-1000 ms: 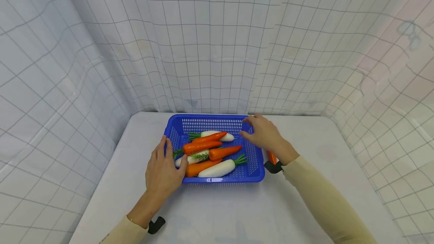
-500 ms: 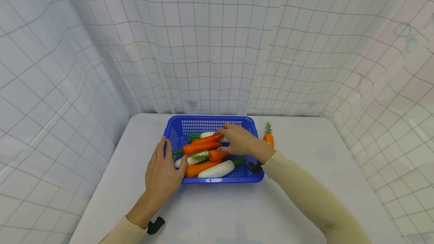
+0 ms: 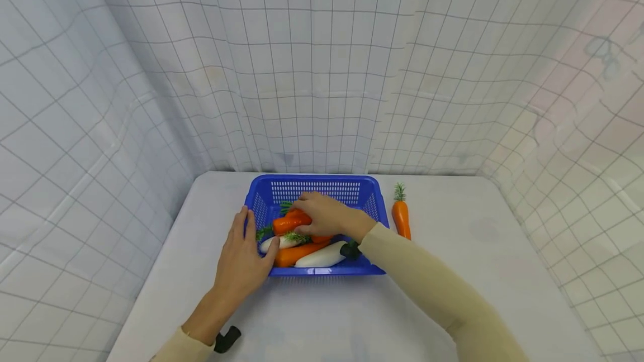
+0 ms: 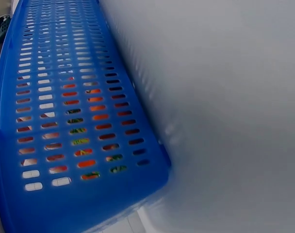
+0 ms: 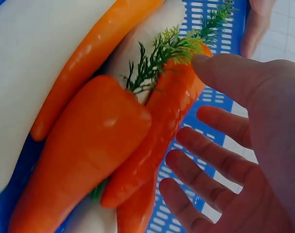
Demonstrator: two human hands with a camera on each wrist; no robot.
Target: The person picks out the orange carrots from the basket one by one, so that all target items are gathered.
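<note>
A blue perforated basket [image 3: 314,271] holds several orange carrots and white radishes with green tops. My left hand [image 3: 243,258] rests at its left end, fingers straight along the rim and thumb near the front corner. Inside the basket, my right hand [image 3: 324,214] is over the carrots. In the right wrist view its thumb tip is right at the leafy end of a glossy carrot [image 5: 179,94], while the spread fingers [image 5: 225,160] are beside it. A thicker carrot [image 5: 89,145] and a large white radish [image 5: 36,63] are nearby. The left wrist view shows the basket's slotted side [image 4: 60,111].
One carrot [image 3: 401,218] with a green tuft lies on the white table [image 3: 453,272] to the right of the basket. Grid-patterned white curtains [image 3: 322,71] surround the table at the back and sides.
My right hand has moved left from the basket's right rim to over the carrots, uncovering the carrot on the table. The left hand has stayed at the basket's left end.
</note>
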